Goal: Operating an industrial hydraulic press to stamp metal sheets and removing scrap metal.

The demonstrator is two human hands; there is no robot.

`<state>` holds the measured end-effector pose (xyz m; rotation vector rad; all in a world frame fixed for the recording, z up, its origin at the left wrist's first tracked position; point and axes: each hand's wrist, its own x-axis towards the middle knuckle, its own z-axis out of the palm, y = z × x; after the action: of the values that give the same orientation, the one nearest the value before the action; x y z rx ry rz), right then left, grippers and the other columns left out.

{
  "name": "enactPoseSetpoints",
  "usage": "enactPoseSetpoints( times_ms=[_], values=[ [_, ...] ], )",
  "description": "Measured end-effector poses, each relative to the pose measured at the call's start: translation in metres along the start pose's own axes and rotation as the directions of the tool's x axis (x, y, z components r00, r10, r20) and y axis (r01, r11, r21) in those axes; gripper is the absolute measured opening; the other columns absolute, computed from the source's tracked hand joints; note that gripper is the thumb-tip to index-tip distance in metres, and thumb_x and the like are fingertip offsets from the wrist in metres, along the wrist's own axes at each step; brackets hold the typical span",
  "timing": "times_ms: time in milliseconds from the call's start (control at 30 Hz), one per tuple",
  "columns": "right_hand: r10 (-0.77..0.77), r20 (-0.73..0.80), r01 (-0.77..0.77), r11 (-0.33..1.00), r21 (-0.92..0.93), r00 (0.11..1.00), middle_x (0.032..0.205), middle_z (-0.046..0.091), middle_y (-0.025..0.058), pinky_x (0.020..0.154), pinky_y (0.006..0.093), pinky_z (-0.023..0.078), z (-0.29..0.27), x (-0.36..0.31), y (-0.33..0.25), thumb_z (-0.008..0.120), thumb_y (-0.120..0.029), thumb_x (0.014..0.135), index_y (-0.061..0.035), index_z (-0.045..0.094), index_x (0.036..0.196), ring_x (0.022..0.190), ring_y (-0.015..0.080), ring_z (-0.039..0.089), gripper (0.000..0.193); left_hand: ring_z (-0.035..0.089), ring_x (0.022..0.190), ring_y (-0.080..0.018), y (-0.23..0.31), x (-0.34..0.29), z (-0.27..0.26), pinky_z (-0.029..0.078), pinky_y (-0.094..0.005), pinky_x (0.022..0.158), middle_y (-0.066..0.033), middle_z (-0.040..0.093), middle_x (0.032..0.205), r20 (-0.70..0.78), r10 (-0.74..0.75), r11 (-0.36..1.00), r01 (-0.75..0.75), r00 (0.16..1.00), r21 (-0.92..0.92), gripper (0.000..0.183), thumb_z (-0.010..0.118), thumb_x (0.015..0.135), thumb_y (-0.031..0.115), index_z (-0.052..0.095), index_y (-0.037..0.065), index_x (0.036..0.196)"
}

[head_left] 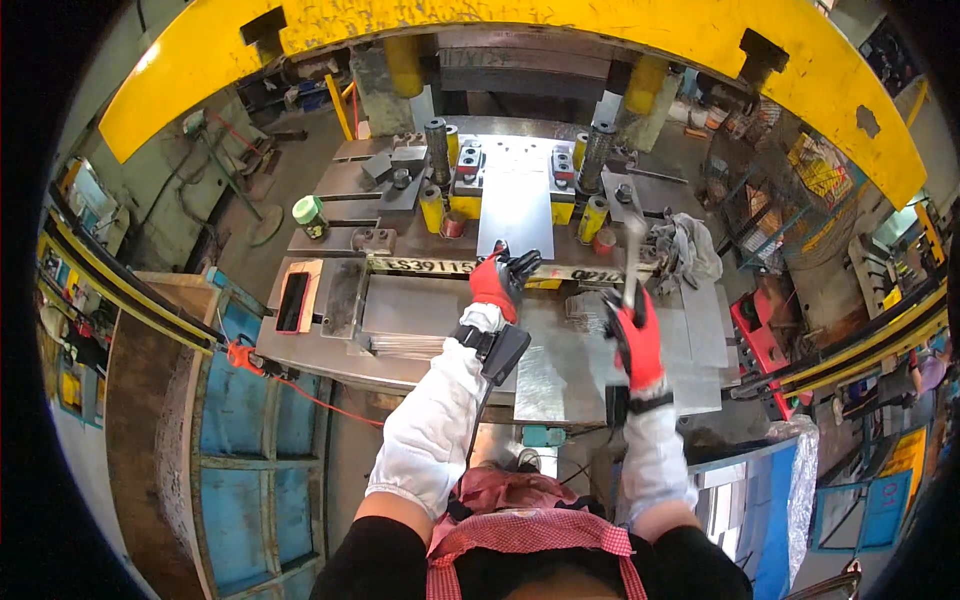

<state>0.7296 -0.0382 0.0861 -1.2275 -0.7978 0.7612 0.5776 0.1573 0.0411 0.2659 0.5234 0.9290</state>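
My left hand [499,284], in a red glove with black fingers, is at the front of the press die. Its fingers are apart and it holds nothing, beside the near end of a bright metal sheet [516,200]. That sheet lies lengthwise between the die's posts. My right hand [636,340], gloved alike, is closed round a grey metal hand tool [632,262] with a wider, rounded head pointing away from me; its exact kind is unclear. Below the hands, a flat metal sheet [560,375] lies on the table, and a stack of metal sheets [410,310] sits to the left.
Dark guide posts [438,150] and yellow cylinders [593,218] rise around the die. A yellow press beam [560,22] arches overhead. A grey rag [688,248] lies at right. At left are a phone [293,302] and a green-lidded jar [310,216].
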Motion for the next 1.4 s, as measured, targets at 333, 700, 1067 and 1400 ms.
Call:
enactPoseSetpoints(
  times_ms=[333,700,1067,1400],
  values=[
    [0.142,0.449,-0.145,0.989,-0.028,0.882,0.053,0.050,-0.0006,0.041,0.0247,0.033,0.063,0.183,-0.019,0.056,-0.019,0.081,-0.0070,0.059,0.082,0.040,0.0107,0.043,0.013,0.060,0.090,-0.0363,-0.025,0.007,0.011,0.052,-0.0330,0.073,-0.0281,0.055,0.107,0.271,0.118,0.867,-0.232,0.955,0.441,0.040,0.043,0.092,0.032,0.043,-0.004,0.110],
    [0.398,0.125,-0.408,0.911,0.058,0.909,0.070,0.056,0.0002,0.043,0.0203,0.036,-0.076,-0.052,-0.004,0.056,-0.013,0.082,-0.0038,0.041,0.128,0.048,0.0060,0.042,0.049,0.058,0.092,-0.0395,0.000,0.011,0.013,0.048,-0.0451,0.085,-0.0301,0.056,0.101,0.019,0.070,0.996,-0.070,0.997,0.046,0.021,0.045,0.092,0.023,0.041,0.005,0.102],
    [0.520,0.080,-0.522,0.853,0.018,0.851,0.078,0.062,0.0063,0.042,0.0221,0.036,-0.087,-0.047,0.049,0.056,-0.017,0.083,-0.0063,0.047,0.122,0.047,0.0074,0.044,0.041,0.062,0.080,-0.0380,0.010,0.077,0.029,0.054,-0.0395,0.073,-0.0282,0.059,0.096,-0.118,0.097,0.988,-0.110,0.988,-0.105,0.034,0.048,0.088,0.027,0.044,-0.002,0.105],
    [0.242,-0.202,-0.189,0.949,0.251,0.949,0.087,0.061,0.0080,0.049,0.0244,0.043,-0.103,-0.085,0.046,0.052,-0.015,0.085,-0.0072,0.034,0.132,0.055,0.0099,0.050,0.051,0.061,0.085,-0.0326,0.015,0.017,0.025,0.052,-0.0404,0.073,-0.0216,0.053,0.113,0.145,0.201,0.974,-0.214,0.969,0.077,0.041,0.052,0.087,0.032,0.047,0.002,0.115]
  ],
)
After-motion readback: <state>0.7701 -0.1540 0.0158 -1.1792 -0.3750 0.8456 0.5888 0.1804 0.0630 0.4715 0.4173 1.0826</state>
